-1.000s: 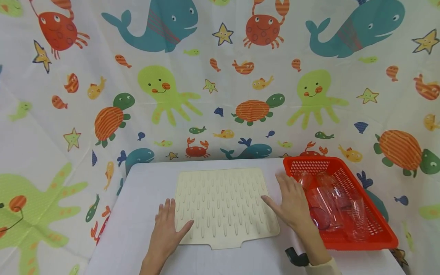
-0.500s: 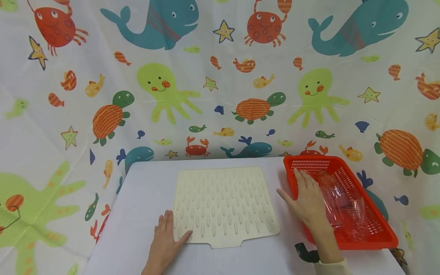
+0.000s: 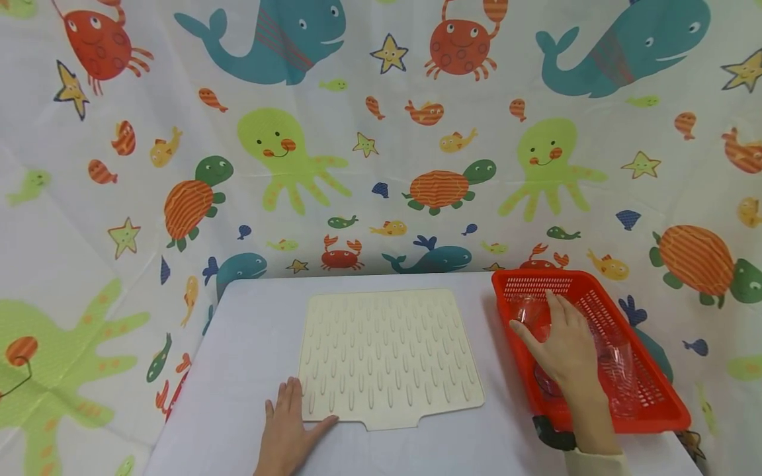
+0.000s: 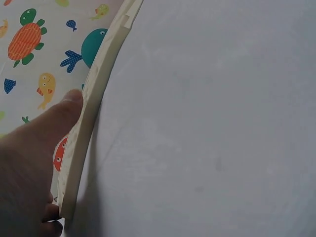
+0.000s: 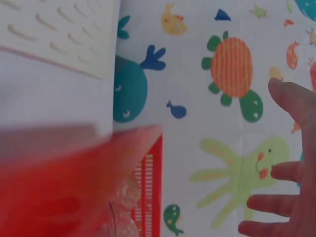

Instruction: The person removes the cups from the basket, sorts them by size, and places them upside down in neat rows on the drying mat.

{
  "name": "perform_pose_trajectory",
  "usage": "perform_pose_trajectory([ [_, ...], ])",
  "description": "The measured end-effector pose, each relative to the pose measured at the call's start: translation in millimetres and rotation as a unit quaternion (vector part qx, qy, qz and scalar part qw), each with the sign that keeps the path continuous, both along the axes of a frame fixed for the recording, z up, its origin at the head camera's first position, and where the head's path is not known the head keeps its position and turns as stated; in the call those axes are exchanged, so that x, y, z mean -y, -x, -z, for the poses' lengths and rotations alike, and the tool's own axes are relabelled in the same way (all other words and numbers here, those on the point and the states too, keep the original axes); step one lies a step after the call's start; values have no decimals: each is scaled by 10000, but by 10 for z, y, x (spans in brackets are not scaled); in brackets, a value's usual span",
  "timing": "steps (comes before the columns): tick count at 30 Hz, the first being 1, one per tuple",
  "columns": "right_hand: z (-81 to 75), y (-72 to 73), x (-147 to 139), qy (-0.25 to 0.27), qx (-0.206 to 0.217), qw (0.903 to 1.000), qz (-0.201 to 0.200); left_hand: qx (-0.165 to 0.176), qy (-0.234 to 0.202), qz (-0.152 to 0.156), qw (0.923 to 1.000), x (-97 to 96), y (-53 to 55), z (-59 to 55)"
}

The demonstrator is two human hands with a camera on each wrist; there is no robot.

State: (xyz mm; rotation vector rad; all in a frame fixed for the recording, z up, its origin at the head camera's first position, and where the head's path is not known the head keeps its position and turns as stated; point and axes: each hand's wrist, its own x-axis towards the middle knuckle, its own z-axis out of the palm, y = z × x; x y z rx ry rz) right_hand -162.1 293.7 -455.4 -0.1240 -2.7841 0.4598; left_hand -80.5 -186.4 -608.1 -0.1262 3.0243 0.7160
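A cream rectangular mat or board (image 3: 389, 357) with raised oblong ridges and a front tab lies on the white table. My left hand (image 3: 287, 430) is at its near left corner, fingers extended and thumb touching the edge; in the left wrist view the thumb (image 4: 71, 106) lies along the board's side. Over a red plastic basket (image 3: 649, 425) hovers my right hand (image 3: 565, 350), fingers spread and holding nothing. Inside the basket are several clear glasses or cups, among them one (image 3: 622, 380) on the right side and another (image 3: 526, 309) near the back; my right hand partly hides the rest.
The white-covered table (image 3: 238, 344) extends around the board. Behind and beside it hangs a curtain (image 3: 381, 165) printed with sea animals. The basket's raised rim borders the table's right side. A black strap or device (image 3: 553, 433) is on my right wrist.
My right hand has moved right, from beside the board's right edge to above the basket. My left hand has slid slightly down along the board's left edge towards its near corner.
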Motion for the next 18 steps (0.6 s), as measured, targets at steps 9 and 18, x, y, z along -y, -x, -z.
perform_pose_trajectory([
  [9,-8,-7,-327,231,521,9979,303,95,33,-33,9999,-1,-12,17],
  [18,-8,-29,-658,395,945,9913,826,134,-110,-99,9998,10,-18,2],
])
